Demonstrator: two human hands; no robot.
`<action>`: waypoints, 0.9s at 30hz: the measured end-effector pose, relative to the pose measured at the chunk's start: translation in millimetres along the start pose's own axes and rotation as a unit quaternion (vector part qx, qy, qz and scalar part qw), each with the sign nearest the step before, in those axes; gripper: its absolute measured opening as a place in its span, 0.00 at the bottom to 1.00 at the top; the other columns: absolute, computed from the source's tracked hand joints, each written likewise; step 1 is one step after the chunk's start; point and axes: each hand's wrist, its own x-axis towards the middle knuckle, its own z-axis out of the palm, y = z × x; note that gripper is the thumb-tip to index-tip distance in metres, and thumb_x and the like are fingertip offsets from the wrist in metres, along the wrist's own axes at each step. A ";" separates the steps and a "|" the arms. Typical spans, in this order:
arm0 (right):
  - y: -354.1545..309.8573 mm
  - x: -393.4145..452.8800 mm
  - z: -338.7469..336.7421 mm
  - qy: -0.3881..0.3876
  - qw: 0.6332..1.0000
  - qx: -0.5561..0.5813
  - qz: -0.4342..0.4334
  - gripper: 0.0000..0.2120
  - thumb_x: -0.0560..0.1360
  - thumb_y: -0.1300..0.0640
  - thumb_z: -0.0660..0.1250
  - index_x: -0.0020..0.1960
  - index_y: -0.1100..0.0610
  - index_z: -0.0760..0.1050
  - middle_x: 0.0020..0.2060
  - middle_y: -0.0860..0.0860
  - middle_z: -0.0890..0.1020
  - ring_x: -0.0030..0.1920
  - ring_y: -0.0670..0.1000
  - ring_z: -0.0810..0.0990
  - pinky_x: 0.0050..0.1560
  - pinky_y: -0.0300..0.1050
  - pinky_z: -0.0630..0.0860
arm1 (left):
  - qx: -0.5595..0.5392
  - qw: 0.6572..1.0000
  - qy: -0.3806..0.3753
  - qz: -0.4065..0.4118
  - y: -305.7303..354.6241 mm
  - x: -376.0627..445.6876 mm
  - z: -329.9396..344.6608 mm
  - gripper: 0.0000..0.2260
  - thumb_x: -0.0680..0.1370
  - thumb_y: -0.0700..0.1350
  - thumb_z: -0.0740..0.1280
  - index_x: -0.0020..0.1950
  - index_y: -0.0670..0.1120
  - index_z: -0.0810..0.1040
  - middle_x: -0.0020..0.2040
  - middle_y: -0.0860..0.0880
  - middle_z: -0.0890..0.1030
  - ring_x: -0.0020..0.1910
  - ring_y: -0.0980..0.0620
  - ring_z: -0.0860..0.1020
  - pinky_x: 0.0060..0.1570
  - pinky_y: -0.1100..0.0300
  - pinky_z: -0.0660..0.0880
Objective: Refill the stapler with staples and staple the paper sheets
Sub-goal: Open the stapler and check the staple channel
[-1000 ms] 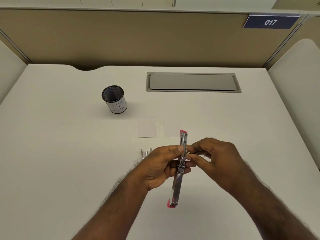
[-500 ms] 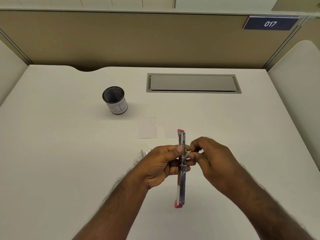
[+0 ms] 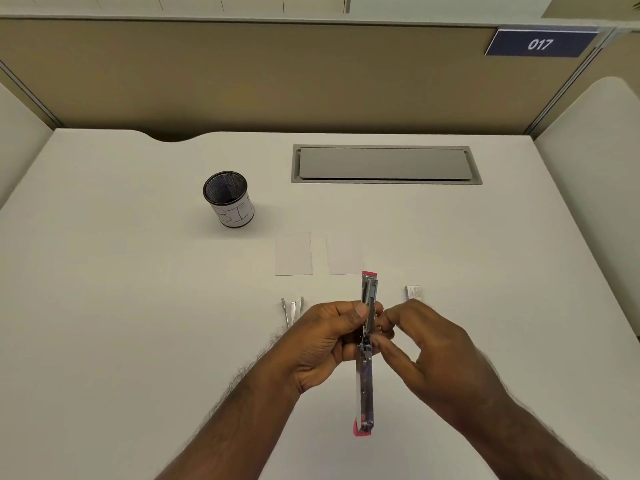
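A pink and metal stapler (image 3: 365, 386) is swung fully open into one long strip, held above the white desk (image 3: 138, 306). My left hand (image 3: 325, 344) grips it at the hinge, thumb on top. My right hand (image 3: 426, 344) pinches at the hinge from the right; whether it holds staples is hidden by the fingers. Two small white paper sheets (image 3: 294, 254) (image 3: 344, 255) lie side by side just beyond the stapler. Loose staple strips (image 3: 292, 308) lie left of my left hand. A small staple box (image 3: 413, 292) lies behind my right hand.
A black mesh cup (image 3: 229, 199) with a white label stands at the back left. A grey cable hatch (image 3: 386, 164) is set into the desk at the back. Beige partitions close in the back and both sides.
The stapler has straightened from a slight tilt to nearly vertical in view. My right hand has shifted a little, uncovering the staple box behind it. My left hand keeps its grip.
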 end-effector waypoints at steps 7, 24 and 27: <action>2.5 8.8 -3.1 0.040 0.995 0.086 0.034 0.09 0.72 0.38 0.64 0.46 0.42 0.73 0.44 0.37 0.78 0.49 0.45 0.79 0.51 0.46 0.81 | -0.003 1.000 -0.024 0.017 7.4 -1.5 3.7 0.14 0.75 0.47 0.68 0.56 0.40 0.83 0.53 0.38 0.84 0.54 0.40 0.82 0.50 0.53 0.81; -18.3 14.8 -19.4 0.003 0.998 -0.061 0.008 0.30 0.76 0.32 0.44 0.66 0.41 0.74 0.44 0.38 0.71 0.37 0.37 0.72 0.33 0.28 0.62 | -0.008 0.999 -0.032 0.035 11.9 -7.2 9.1 0.10 0.77 0.45 0.65 0.49 0.45 0.86 0.47 0.46 0.86 0.48 0.49 0.84 0.46 0.57 0.81; -26.3 13.3 -21.5 -0.011 0.997 -0.070 0.011 0.31 0.75 0.32 0.43 0.65 0.41 0.75 0.46 0.37 0.70 0.33 0.34 0.67 0.33 0.27 0.57 | -0.007 0.999 -0.028 0.042 13.6 -8.2 8.8 0.11 0.75 0.48 0.65 0.50 0.48 0.86 0.50 0.46 0.86 0.52 0.47 0.84 0.46 0.57 0.81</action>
